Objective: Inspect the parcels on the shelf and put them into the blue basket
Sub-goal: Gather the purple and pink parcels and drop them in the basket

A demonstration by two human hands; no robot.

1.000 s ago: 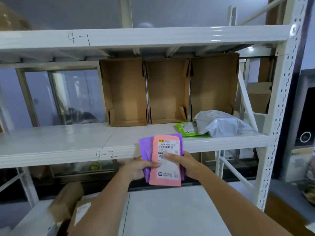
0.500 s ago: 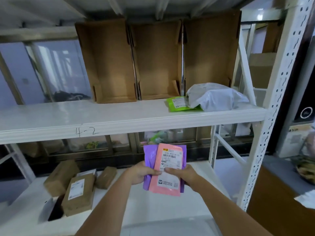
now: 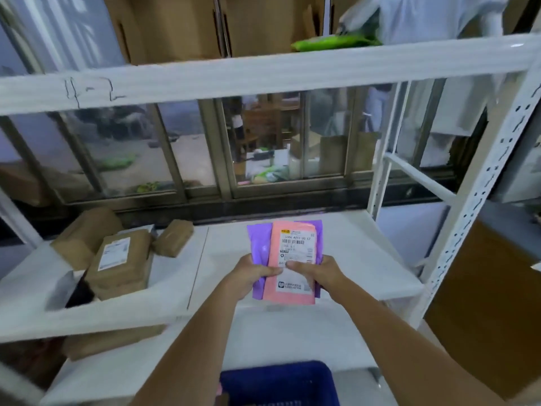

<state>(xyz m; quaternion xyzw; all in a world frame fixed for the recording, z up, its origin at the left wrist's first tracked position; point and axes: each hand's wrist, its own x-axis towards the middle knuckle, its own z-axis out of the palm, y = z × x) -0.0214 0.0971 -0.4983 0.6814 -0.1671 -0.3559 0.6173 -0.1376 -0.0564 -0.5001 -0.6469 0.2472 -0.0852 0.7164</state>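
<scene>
Held at centre frame, slightly right: a pink mailer [image 3: 293,265] stacked flat on a purple mailer [image 3: 259,259], label side up. Left hand [image 3: 251,273] gripping the left edge of the pair, thumb across the front; right hand [image 3: 318,273] gripping the right edge, thumb pressed on the white label [image 3: 295,250]. Both hands clamped on the same stack, close together, thumbs nearly meeting.

Probably light and thin: flat plastic pouches, no bulge showing, no sag in the arms. Likely soft and floppy, bending wherever unsupported; glossy film, so probably slippery one against the other. Best pinched across both layers near the lower half, as now, so neither sheet slides out. Not likely fragile, though contents unknown.

Blue basket [image 3: 279,383] at bottom centre, directly below the hands, only its rim and far wall in view. A short lowering and release over it should serve.

Still on the shelf: a green mailer [image 3: 333,42] and a grey-white bag [image 3: 433,16], upper right. Brown boxes [image 3: 117,259] at middle left on the lower shelf [image 3: 181,253].
</scene>
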